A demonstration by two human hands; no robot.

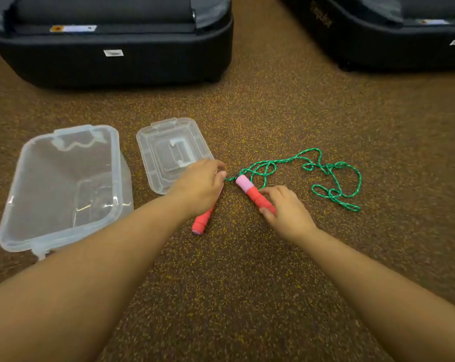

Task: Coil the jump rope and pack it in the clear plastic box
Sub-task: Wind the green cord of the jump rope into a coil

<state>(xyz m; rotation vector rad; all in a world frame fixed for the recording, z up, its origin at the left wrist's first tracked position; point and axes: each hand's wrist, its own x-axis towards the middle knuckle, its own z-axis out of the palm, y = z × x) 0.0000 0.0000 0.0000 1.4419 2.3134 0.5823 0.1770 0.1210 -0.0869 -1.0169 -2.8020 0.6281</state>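
Jump rope cord sprawls loose on the floor right of the lid and open clear box. Your right hand grips one red handle; your left hand closes over the other handle.

Floor: brown, yellow-flecked. Two black machine bases at far edge: one left, other right.

Gym, speckled rubber floor, black machine bases
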